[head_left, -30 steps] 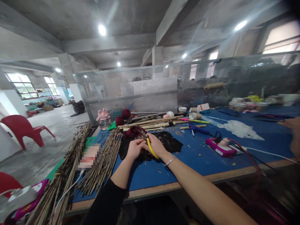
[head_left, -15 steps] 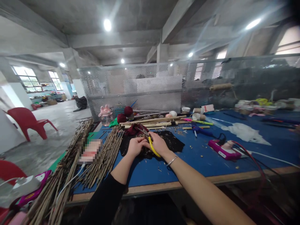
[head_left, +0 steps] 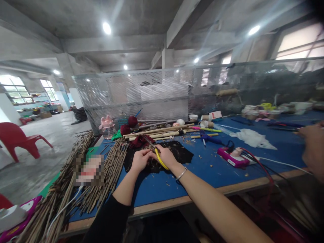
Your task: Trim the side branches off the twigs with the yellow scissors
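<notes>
My right hand is closed round yellow-handled scissors, whose metal blades point up and away to the left. Close beside it, my left hand has its fingers pinched together at the right hand's fingertips. Whatever lies in that pinch is too small and covered to make out. Both hands are above a black cloth strewn with small plant scraps. Dark red fabric lies just beyond the left hand. To the left is a bundle of thin brown sticks on the blue tabletop.
Bamboo rods and dark red yarn balls lie at the back. A blue glue gun, a purple power strip with cables and a white plastic bag are rightward. Another person's hand shows at the right edge.
The view has turned a little to the right, so everything sits further left. Another person's hand shows more at the right edge. My hands keep nearly the same place over the cloth.
</notes>
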Motion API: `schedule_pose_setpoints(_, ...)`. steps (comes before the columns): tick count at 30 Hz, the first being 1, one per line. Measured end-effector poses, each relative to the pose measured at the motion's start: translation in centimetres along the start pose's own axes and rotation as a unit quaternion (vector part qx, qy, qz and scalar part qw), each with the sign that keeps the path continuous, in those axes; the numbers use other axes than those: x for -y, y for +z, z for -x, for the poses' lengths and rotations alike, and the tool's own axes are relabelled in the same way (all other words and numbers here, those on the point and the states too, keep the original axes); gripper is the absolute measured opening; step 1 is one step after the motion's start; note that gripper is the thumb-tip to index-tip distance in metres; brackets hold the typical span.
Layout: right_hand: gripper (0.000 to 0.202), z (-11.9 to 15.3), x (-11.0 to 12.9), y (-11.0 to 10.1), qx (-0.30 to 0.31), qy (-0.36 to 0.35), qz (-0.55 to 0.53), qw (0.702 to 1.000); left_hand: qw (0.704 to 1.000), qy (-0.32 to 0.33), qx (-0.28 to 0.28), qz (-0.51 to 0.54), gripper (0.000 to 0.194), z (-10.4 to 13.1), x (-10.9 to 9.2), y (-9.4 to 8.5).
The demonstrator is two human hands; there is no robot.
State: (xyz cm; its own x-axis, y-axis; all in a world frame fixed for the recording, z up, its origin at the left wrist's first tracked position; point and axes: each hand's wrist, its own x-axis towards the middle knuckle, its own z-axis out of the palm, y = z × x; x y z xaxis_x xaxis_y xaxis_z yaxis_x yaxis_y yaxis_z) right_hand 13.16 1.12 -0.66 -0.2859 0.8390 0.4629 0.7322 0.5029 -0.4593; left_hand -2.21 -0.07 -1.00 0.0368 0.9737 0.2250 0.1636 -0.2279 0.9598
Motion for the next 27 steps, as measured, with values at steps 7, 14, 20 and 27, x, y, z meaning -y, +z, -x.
schedule_pose_setpoints(7,0.042,-0.05,0.07,-0.06,0.009,0.007,0.029,1.0,0.998,-0.028,0.004,0.052,0.034,-0.23,0.26,0.21)
schedule_pose_setpoints(14,0.058,-0.2,-0.25,0.48,-0.022,-0.064,0.0,0.998,0.994,-0.035,0.042,0.096,0.033,-0.15,0.33,0.42)
schedule_pose_setpoints(20,0.046,-0.14,-0.15,0.22,0.0,-0.06,-0.012,0.998,0.991,-0.03,0.069,0.109,0.031,0.05,0.01,0.5)
schedule_pose_setpoints(27,0.037,0.06,0.26,-0.1,0.026,-0.038,-0.03,0.999,0.995,-0.009,0.044,0.089,0.031,-0.09,0.49,0.37)
